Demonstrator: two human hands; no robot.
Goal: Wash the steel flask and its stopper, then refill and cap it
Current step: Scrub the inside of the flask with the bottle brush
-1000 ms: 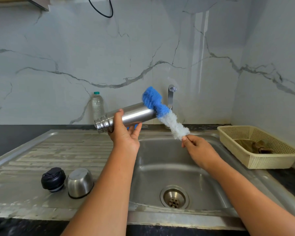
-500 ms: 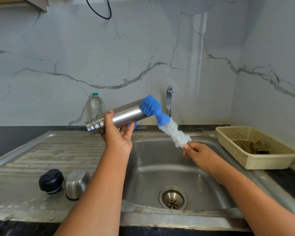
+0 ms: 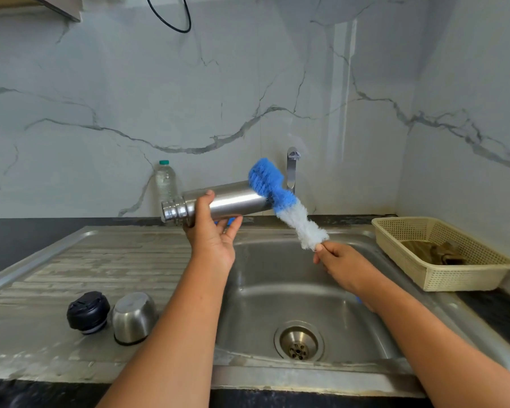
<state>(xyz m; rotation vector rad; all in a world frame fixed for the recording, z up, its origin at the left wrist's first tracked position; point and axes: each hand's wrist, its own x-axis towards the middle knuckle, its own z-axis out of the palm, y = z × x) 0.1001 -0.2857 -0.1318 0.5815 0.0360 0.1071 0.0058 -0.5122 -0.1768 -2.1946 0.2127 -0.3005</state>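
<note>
Shifted slightly rightward: steel flask, held horizontal over the sink edge, left hand wrapped round its neck end. Right hand gripping bottle brush, bristles against flask base. Black stopper on drainboard.

Flask brushed steel; brush fluffy bristles; basket plastic.

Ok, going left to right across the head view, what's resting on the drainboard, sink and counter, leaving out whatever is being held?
Black stopper → steel cup → sink drain → cream basket.
</note>
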